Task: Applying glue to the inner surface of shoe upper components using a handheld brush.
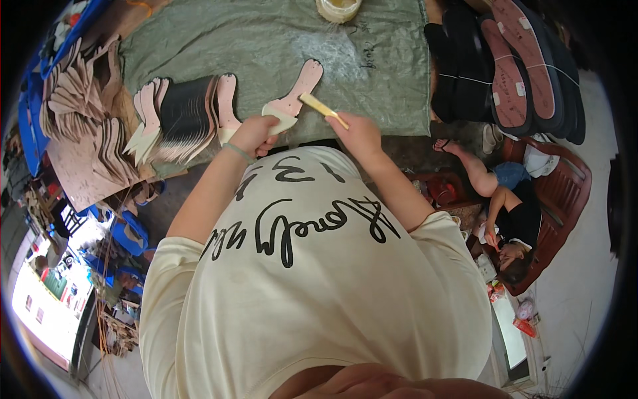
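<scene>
1. At the bench's (372, 100) far edge stands a round, pale container (339, 8), cut off by the frame; its contents cannot be made out.
2. The bench is covered by a grey-green sheet (266, 40) with dark handwriting near its right side.
3. To your right, a stack of dark soles (512, 66) with reddish-brown faces carries small white square labels and is tied with thin white string.
4. The insole (296, 96) you work on is pale pink and foot-shaped, with a whitish heel end. It lies on the sheet at the bench's near edge, its toe pointing away from you.
5. Your left hand (256, 133) is closed on the insole's heel end, pinning it down.
6. Your right hand (359, 136) is closed around a yellow brush (322, 110), whose tip touches the insole near the heel.
7. Just left of the insole, a fanned row of insoles (179, 116) shows dark and pink faces.
</scene>
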`<action>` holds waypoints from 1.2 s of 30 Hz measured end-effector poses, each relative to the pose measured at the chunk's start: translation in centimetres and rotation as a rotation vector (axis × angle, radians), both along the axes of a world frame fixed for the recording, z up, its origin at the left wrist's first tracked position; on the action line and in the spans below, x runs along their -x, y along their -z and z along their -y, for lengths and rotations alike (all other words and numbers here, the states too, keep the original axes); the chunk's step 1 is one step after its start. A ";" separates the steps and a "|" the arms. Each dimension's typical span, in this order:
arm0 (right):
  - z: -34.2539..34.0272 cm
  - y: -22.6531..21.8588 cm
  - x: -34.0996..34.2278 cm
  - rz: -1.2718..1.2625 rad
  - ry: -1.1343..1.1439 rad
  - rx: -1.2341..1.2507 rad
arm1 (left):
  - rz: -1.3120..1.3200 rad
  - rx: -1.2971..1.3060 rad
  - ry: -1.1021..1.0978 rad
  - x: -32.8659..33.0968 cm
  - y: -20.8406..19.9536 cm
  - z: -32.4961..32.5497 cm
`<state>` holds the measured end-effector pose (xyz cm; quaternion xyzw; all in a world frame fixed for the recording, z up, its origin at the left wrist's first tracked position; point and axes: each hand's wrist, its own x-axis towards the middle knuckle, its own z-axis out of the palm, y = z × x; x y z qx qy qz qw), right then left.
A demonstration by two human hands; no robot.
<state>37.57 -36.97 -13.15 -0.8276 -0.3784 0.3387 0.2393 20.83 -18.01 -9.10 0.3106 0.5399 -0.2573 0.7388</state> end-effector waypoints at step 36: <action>-5.5 0.0 0.8 -0.117 -0.257 -0.009 | 0.103 -0.084 0.074 0.9 1.1 0.0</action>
